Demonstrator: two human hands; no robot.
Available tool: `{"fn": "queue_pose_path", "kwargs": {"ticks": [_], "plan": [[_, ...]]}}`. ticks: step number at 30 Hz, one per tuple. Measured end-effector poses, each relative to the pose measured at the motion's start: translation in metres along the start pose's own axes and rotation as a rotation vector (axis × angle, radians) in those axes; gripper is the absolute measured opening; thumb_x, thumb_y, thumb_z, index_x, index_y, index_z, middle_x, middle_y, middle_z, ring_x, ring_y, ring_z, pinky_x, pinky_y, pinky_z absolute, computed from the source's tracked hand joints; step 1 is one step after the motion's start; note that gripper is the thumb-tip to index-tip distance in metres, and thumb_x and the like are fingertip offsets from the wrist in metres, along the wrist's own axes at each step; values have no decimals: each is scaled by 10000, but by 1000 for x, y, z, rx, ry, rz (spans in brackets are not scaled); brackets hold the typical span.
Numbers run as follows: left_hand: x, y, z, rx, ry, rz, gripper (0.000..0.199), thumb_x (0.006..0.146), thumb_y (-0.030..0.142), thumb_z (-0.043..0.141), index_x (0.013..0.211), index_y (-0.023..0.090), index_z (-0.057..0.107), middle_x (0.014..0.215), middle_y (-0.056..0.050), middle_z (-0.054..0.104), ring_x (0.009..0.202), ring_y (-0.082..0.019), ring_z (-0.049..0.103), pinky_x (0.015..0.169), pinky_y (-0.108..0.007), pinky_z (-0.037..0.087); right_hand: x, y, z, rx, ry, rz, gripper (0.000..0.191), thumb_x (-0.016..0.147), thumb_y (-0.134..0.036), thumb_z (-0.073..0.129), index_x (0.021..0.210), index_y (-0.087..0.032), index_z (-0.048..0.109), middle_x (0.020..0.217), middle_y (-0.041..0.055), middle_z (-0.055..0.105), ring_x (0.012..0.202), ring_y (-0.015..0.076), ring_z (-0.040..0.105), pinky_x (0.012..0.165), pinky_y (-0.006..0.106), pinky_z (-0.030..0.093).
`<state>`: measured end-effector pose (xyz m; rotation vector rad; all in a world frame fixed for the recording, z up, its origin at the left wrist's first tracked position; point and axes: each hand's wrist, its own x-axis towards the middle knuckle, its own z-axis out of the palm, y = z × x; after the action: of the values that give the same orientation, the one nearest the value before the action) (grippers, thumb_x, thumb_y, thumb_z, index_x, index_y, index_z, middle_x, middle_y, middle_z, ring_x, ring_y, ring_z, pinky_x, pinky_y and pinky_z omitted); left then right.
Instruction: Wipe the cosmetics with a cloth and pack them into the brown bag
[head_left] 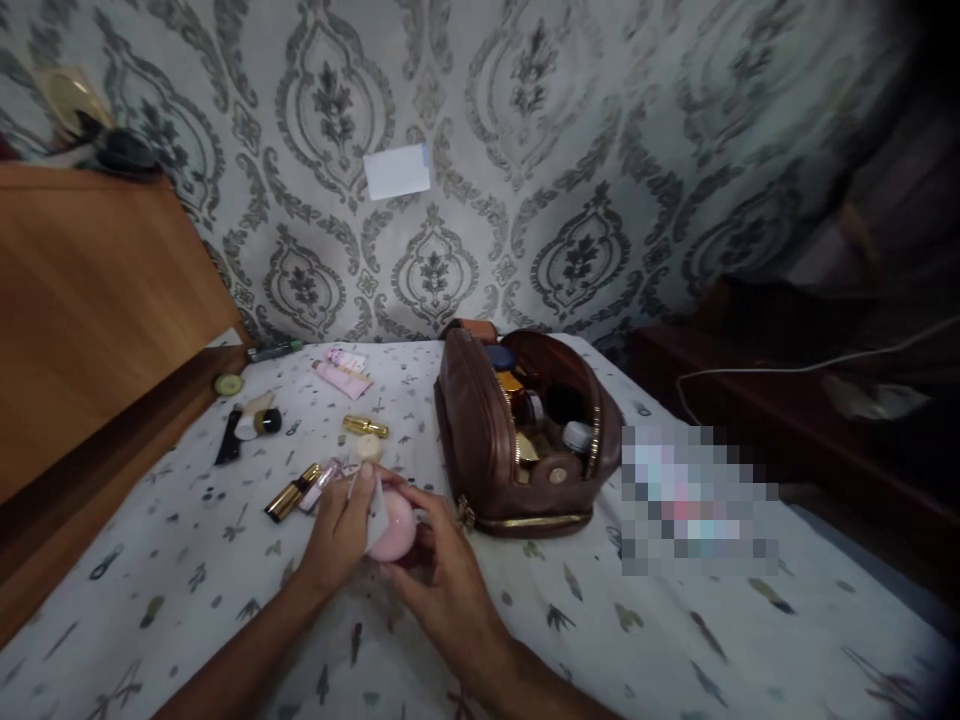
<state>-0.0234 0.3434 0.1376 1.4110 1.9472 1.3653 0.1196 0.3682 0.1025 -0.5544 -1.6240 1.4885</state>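
A round pink container [394, 530] was found grasped in the fingers of the left hand [342, 520] and right hand [453, 572], at eight o'clock from the brown bag [478, 425]. It was judged light, rigid and rather slippery, best held around its curved side.

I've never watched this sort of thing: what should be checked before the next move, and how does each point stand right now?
1. Pink round item held: ok, the right hand grips it.
2. White piece in hand: ok, the left hand has it against the pink item; whether it is cloth or paper, cannot tell.
3. Brown bag upright and open: ok, its zipped mouth gapes.
4. Room inside the bag: cannot tell; containers show, but its depth is hidden.
5. Bedding around the left hand free of loose things: not ok, a cream round item and gold-and-black tube lie near.
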Motion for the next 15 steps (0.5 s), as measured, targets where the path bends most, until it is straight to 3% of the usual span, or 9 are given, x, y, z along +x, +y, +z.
{"fn": "queue_pose_path", "kwargs": {"ticks": [5,10,15], "plan": [[2,6,-1,-54,-59,-31,621,939,624,283,675,212,666,607,-44,649,683,-224,601,736,-354,497,0,5,-1,-113,-29,-52,587,785,-151,665,1336,-275,503,1372,92,544,1236,254,558,994,423,508],[6,3,-5,-194,58,-126,572,900,636,376,586,213,600,615,-24,599,698,-202,568,776,-334,455,2,-3,-3,-276,-26,-108,500,757,-186,715,1237,-254,594,1182,75,626,1082,247,618,911,375,542],[8,-5,4,-398,43,-275,567,811,716,502,640,193,638,648,-17,592,741,-202,575,773,-315,466,7,-7,-5,-341,48,-142,429,700,-213,763,1115,-231,660,1060,73,635,981,242,634,853,366,565]]}}
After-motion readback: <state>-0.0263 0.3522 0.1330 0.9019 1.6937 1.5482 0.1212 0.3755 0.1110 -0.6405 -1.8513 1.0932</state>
